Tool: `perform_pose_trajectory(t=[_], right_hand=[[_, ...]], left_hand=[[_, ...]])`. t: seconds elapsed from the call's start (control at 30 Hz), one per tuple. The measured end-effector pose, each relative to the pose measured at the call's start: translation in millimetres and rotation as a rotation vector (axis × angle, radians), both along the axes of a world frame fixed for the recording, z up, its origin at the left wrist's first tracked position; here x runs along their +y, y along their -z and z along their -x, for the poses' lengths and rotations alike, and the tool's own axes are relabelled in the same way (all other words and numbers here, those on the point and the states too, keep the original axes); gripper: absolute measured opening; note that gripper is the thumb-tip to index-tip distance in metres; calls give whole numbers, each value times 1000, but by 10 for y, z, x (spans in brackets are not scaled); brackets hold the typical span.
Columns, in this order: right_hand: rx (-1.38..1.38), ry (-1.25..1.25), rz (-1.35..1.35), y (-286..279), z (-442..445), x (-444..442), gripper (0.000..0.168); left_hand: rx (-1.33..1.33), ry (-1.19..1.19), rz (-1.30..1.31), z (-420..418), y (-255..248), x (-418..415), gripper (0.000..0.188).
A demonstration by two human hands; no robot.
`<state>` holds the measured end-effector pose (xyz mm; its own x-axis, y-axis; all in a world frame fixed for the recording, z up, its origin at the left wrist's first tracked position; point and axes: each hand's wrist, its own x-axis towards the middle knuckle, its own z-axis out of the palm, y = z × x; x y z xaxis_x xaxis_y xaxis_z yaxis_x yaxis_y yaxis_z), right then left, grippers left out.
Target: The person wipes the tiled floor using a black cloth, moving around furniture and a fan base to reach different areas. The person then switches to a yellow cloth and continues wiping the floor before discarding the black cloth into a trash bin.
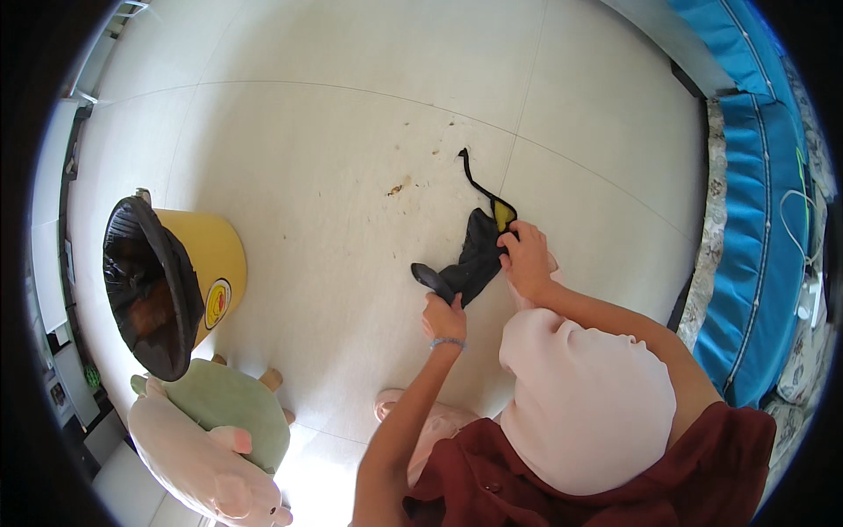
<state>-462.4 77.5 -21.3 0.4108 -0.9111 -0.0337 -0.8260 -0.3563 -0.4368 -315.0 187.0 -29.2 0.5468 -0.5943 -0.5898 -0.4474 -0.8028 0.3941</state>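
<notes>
Low over the pale tiled floor, both hands are on a black fabric item (pixel 481 257) with a yellow-green patch and a thin black strap trailing away; its exact kind is unclear. My left hand (pixel 444 319) grips its near end, beside a dark rounded flap or sole-like part (pixel 431 280). My right hand (pixel 525 253) pinches the fabric just below the yellow-green patch (pixel 504 215). Small brown crumbs and a larger brown bit (pixel 395 190) lie on the floor beyond and left of the item.
A yellow bin (pixel 220 253) with a black liner stands at the left. Near it are a green padded stool (pixel 230 402) and a pink plush pig (pixel 191 454). A blue-covered sofa (pixel 744 250) runs along the right, with a white cable (pixel 784 204) on it.
</notes>
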Motion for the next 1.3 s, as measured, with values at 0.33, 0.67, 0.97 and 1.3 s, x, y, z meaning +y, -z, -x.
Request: perform_pose_trajectory(t=[0.33, 0.67, 0.97, 1.3], right_hand=[[-443, -68, -5, -159, -615, -1254, 26], [-189, 221, 174, -280, 772, -1428, 22], [-119, 492, 32, 339, 1116, -1239, 54], [81, 331, 241, 531, 557, -2059, 70]], left_hand=[[-110, -364, 212, -337, -152, -1109, 36], [427, -317, 122, 723, -325, -1417, 37], [491, -128, -49, 1159, 32, -1995, 42], [635, -396, -13, 1274, 111, -2343, 40]])
